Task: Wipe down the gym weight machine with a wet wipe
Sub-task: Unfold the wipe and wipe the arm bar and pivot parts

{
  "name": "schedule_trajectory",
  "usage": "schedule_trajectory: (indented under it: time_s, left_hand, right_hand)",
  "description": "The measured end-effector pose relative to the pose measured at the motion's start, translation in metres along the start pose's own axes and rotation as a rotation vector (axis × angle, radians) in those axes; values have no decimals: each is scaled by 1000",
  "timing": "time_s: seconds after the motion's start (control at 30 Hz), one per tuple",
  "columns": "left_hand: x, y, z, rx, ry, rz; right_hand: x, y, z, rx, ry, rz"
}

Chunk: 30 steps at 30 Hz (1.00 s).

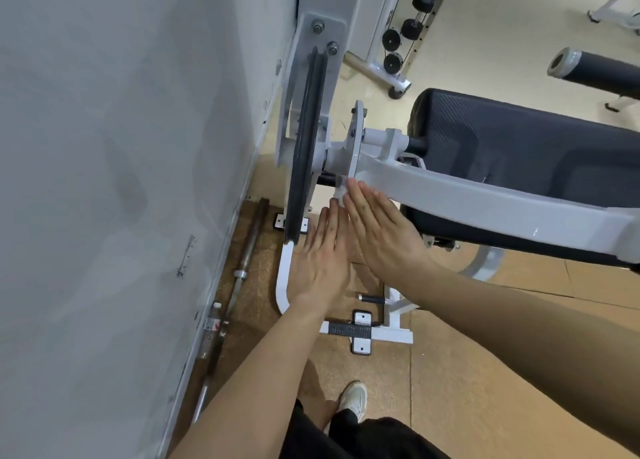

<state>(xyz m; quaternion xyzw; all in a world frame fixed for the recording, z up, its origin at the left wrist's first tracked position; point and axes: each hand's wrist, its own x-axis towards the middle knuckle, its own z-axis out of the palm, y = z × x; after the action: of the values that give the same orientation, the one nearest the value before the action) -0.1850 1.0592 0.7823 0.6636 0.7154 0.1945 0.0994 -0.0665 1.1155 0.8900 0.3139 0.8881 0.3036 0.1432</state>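
A: Wipe, where?
B: Wet wipe (341, 194) is a small white wad just under the hub plate (356, 140) of the weight machine (346, 5), at the left end of its white arm (485, 202). It sits right at your fingertips, between your two hands.
A: Fingers?
B: Your right hand (377, 230): fingers straight and together, tips on the wipe and against the arm's end. Your left hand (322, 254): fingers straight too, flat, tips touching the wipe from the near left. No curl on either. Can't tell which hand carries the wad.
A: Around it?
B: Black disc (304, 153), edge-on, just left of your hands. Dark seat pad (519, 140) is right of the hub, behind the arm. Black padded roller (606, 72) far right. Grey wall (104, 147) on the left, with a barbell (247, 247) lying on the floor (485, 372) along its foot. Near you, your white shoe (353, 398).
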Motion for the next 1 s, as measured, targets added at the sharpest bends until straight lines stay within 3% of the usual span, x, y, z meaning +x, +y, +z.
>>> schedule_trajectory:
  time_s: [0.4,0.77,1.0]
  left_hand:
    - [-1,-13,8,-81,-64,31]
    - [-9,-21,30,-87,-105,-11]
    - [-11,-8,-10,-164,-42,60]
  right_hand:
    - [2,-17,23,268,17,125]
    - [-4,-48,61,450,-19,55]
    - [-11,-41,43,612,62,102]
